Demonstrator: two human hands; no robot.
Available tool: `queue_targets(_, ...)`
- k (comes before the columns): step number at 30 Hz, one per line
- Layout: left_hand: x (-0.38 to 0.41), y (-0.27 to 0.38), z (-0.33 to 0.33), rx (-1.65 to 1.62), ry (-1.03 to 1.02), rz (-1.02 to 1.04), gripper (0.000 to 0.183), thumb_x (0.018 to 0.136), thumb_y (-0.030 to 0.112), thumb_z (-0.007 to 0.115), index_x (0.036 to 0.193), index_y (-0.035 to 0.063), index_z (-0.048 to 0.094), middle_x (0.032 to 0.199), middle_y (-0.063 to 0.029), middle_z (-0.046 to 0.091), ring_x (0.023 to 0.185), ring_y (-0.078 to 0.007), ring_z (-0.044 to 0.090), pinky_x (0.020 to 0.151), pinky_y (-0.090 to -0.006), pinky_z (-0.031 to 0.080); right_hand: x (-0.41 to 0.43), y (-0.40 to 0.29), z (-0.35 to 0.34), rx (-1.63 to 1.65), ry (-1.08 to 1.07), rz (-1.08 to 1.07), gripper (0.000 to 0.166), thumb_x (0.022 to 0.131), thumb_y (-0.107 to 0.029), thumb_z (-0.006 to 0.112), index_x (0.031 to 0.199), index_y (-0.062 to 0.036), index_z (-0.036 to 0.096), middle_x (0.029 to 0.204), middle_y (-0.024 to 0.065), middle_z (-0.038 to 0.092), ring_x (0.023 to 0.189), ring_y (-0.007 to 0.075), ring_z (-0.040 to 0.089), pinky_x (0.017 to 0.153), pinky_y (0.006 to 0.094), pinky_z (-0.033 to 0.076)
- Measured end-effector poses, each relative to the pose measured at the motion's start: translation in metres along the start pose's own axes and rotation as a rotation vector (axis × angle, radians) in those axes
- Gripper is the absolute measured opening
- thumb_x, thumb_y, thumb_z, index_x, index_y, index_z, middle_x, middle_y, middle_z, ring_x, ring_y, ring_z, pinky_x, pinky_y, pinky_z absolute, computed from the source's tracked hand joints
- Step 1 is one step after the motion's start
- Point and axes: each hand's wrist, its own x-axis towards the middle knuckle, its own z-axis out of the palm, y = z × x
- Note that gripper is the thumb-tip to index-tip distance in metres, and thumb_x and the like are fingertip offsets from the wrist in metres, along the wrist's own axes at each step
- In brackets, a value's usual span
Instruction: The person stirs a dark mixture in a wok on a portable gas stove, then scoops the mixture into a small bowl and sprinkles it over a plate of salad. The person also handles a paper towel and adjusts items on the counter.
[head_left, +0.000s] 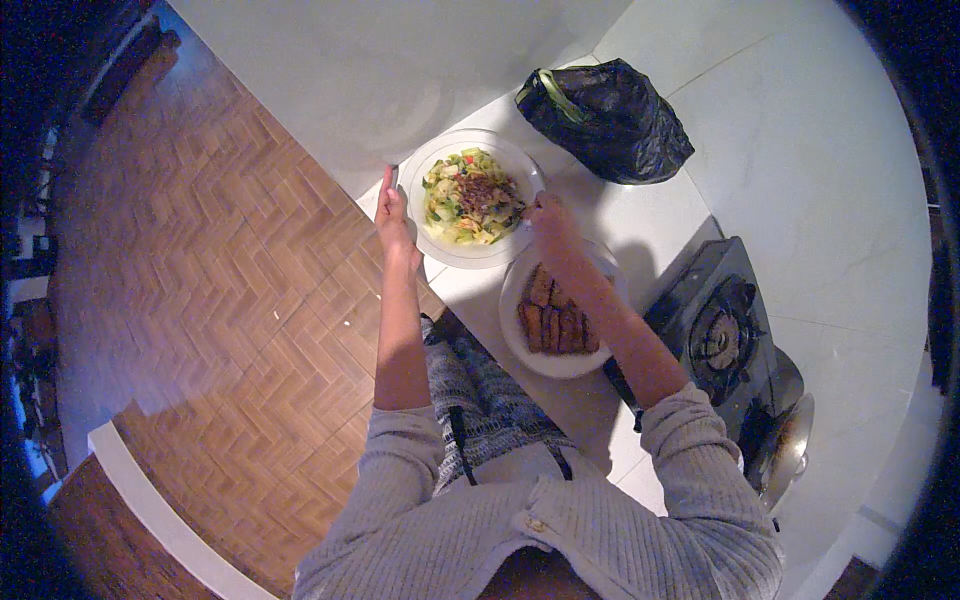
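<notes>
A white plate (420, 244) holds chopped vegetables (454, 202) topped with a brown shredded or fried food (480, 191). Along the plate's left edge lies my left hand (394, 221), its fingers extended upward; whether it bears the plate's weight is unclear. My right hand (550, 217) has its fingers bent at the plate's right rim, where its exact hold is hard to see. Beneath my right forearm a second white plate (551, 366) carries several browned, oblong food pieces (559, 322), partly hidden by the arm.
Farther back on the white tiled counter (637, 214) lies a black plastic bag (615, 124) with a green stalk showing. A gas stove (720, 330) stands at the right, with a metal lid (787, 450) near it. Left of the counter is the wood-patterned floor (262, 300).
</notes>
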Motion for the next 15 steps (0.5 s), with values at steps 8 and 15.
queue_targets(8,0.000,-0.005,-0.001,0.184,0.035,0.116,0.049,0.090,0.021,0.054,0.134,0.0090,0.037,0.105,-0.0054,0.056,0.091,-0.0118,0.050,0.083,-0.0267,0.041,0.045,0.037,-0.034,0.134,0.111,-0.092,0.024,0.070,0.006,0.054,0.086,-0.0059,0.067,0.087,0.0123,0.062,0.077,0.0257,0.061,0.071,0.0341,0.048)
queue_targets(15,-0.005,-0.001,0.006,0.054,0.008,0.044,0.045,0.091,0.019,0.051,0.133,0.0075,0.038,0.115,-0.0107,0.054,0.100,-0.0148,0.052,0.087,-0.0275,0.042,0.104,0.038,-0.063,0.410,0.275,-0.163,0.011,0.068,-0.002,0.060,0.076,-0.0070,0.065,0.074,0.0123,0.060,0.073,0.0304,0.060,0.070,0.0394,0.048)
